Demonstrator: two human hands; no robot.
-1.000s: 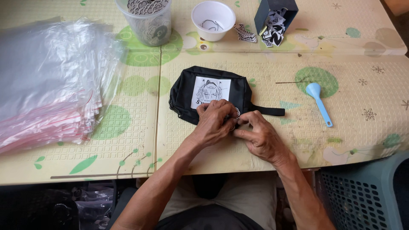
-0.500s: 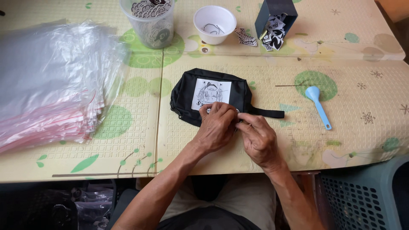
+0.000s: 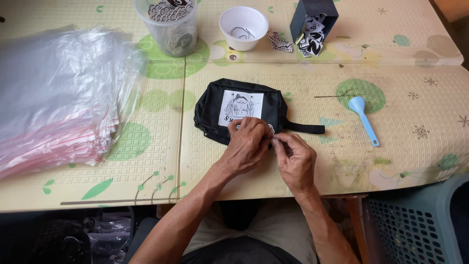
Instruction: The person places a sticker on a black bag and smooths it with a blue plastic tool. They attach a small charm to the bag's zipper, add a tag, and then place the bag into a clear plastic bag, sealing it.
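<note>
Fingers of left hand (image 3: 248, 144) and right hand (image 3: 295, 159) pinched at black pouch (image 3: 215, 107) edge, gripped bit hidden.

My left hand (image 3: 248, 144) lies palm down with the fingers curled under, knuckles toward me, wrist bent slightly to the right. My right hand (image 3: 295, 160) sits just beside it, thumb and forefinger pinched together and touching the left fingertips. Both bare forearms run up from the bottom edge, converging so the hands meet in the middle.
</note>
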